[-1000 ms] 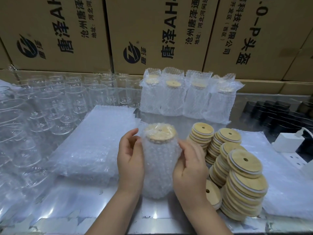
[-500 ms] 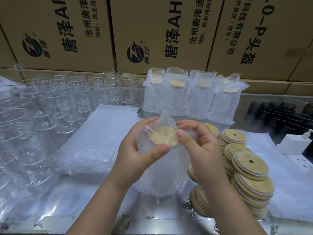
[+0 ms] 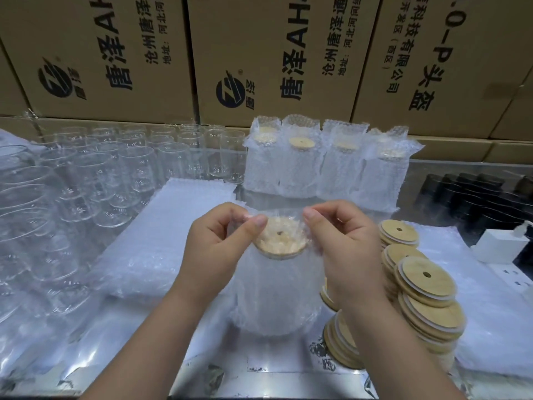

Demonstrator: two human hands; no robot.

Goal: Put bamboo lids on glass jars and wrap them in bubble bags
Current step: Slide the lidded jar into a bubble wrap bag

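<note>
A glass jar inside a bubble bag (image 3: 277,295) stands on the shiny table in front of me, with its bamboo lid (image 3: 281,236) showing through the bag's open top. My left hand (image 3: 219,249) pinches the bag's top edge on the left of the lid. My right hand (image 3: 343,249) pinches the same edge on the right. Several wrapped, lidded jars (image 3: 323,166) stand in a row behind. Stacks of loose bamboo lids (image 3: 424,295) lie to the right, partly hidden by my right forearm.
Many bare glass jars (image 3: 95,180) crowd the left and back left. A pile of flat bubble bags (image 3: 161,235) lies left of centre, more bubble wrap (image 3: 490,327) at the right. Cardboard boxes (image 3: 271,53) wall the back. Black lids (image 3: 473,194) and a white charger (image 3: 499,246) sit far right.
My hands rose from the jar's sides to the bag's top. They now hold the top edge spread apart on either side of the lid instead of bunched over it.
</note>
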